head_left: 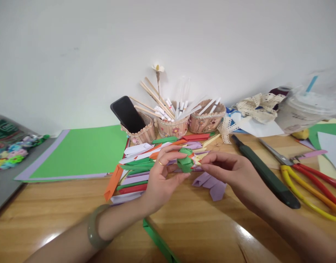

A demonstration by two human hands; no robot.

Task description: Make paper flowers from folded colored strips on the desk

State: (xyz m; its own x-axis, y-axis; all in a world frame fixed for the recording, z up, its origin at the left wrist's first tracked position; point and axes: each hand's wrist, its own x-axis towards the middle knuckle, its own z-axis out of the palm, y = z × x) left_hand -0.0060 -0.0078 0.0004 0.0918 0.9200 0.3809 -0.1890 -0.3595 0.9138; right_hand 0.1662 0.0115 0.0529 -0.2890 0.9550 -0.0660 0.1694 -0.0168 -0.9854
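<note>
Between my two hands, a little above the table, is a small round folded-paper piece (pixel 185 160), green on the left with orange, white and yellow points on the right. My left hand (pixel 165 171) grips its green side between fingers and thumb. At its pointed side, the fingertips of my right hand (pixel 221 165) pinch the pale yellow tip. Just below lie folded purple paper pieces (pixel 215 188). Folded paper strips (pixel 133 188) in green, white, red, purple and orange lie piled behind and left of my left hand. One folded green strip (pixel 160 241) lies nearer to me.
Three stick-sided baskets (pixel 173 128) stand against the wall, holding a phone (pixel 127 114), sticks and pens. Green and lilac sheets (pixel 82 153) lie left. A dark green cutter (pixel 266 171), scissors (pixel 277 153), red-handled pliers (pixel 318 175), lace (pixel 259 106) and a lidded cup (pixel 301 109) are right.
</note>
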